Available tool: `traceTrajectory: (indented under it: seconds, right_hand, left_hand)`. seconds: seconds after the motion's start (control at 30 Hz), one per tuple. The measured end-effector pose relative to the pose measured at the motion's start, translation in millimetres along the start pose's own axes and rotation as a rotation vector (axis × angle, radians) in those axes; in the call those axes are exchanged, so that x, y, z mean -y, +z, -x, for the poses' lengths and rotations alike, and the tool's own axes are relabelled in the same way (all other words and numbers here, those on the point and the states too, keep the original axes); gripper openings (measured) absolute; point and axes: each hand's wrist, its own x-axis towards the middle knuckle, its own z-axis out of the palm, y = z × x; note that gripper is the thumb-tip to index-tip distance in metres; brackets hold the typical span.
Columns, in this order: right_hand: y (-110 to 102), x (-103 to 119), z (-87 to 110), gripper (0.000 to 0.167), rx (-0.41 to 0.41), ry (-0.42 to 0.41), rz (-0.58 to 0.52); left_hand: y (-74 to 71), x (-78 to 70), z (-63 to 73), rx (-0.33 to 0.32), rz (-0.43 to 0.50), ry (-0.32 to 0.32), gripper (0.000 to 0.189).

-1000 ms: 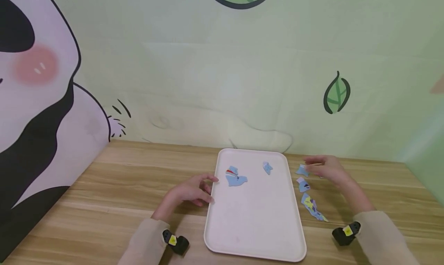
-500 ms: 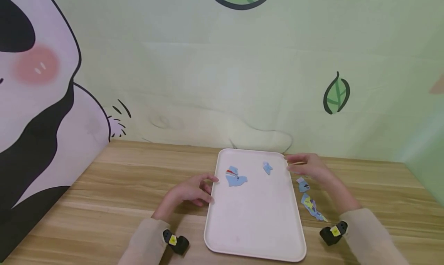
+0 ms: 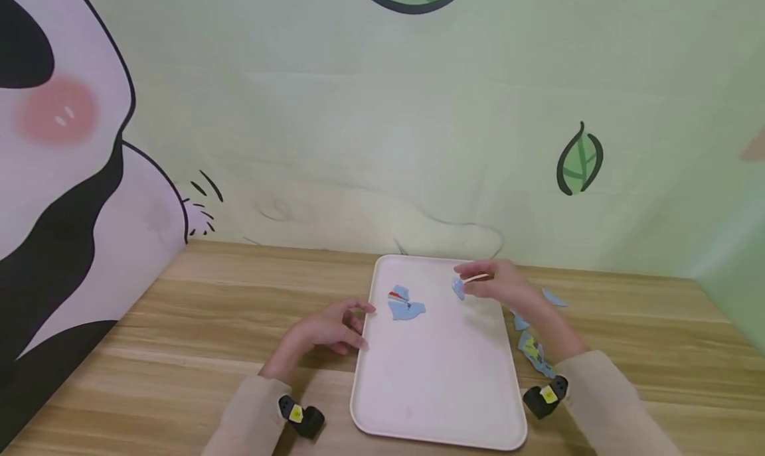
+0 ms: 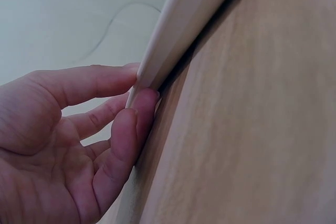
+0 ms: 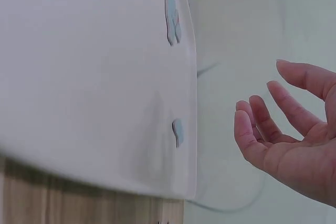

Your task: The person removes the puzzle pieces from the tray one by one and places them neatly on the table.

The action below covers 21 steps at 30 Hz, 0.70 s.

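My left hand (image 3: 327, 324) holds the left rim of a white tray (image 3: 439, 376); in the left wrist view its fingertips meet the tray's edge (image 4: 163, 51). Over the tray's far right part, my right hand (image 3: 499, 285) pinches a thin puzzle piece (image 3: 476, 279), seen nearly edge-on. That piece does not show in the right wrist view. Just below those fingertips a small blue puzzle piece (image 3: 457, 288) lies on the tray. Further left on it lie a larger blue piece (image 3: 406, 310) and, above this, a blue piece with a red stripe (image 3: 398, 293).
On the wooden table (image 3: 197, 350), right of the tray, lie a blue piece (image 3: 554, 297), a partly hidden blue piece (image 3: 520, 322) and a yellow-and-blue piece (image 3: 534, 353). A painted wall (image 3: 335, 144) stands close behind the table.
My right hand has picked up a blue puzzle piece from the table and carried it left over the tray. This uncovers another blue piece at the right. My left hand has stayed put.
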Motion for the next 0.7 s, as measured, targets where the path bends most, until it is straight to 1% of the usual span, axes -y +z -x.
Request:
traceTrajectory:
  seconds: [0.13, 0.3, 0.5, 0.7]
  right_hand:
    - [8.6, 4.7, -5.2, 0.040, 0.006, -0.004, -0.017]
    - [20.6, 4.5, -12.2, 0.040, 0.019, -0.014, -0.050]
    - [34.6, 4.6, -21.4, 0.038, 0.038, -0.034, -0.038]
    - [46.8, 3.0, -28.6, 0.039, 0.075, -0.043, -0.046]
  left_hand:
    - [-0.7, 1.0, -0.7, 0.004, 0.002, 0.005, 0.054]
    - [-0.3, 1.6, -1.5, -0.005, -0.002, 0.001, 0.054]
    - [-1.1, 1.5, -0.3, 0.003, 0.001, -0.001, 0.054]
    - [-3.3, 1.3, 2.3, 0.007, 0.005, 0.006, 0.055]
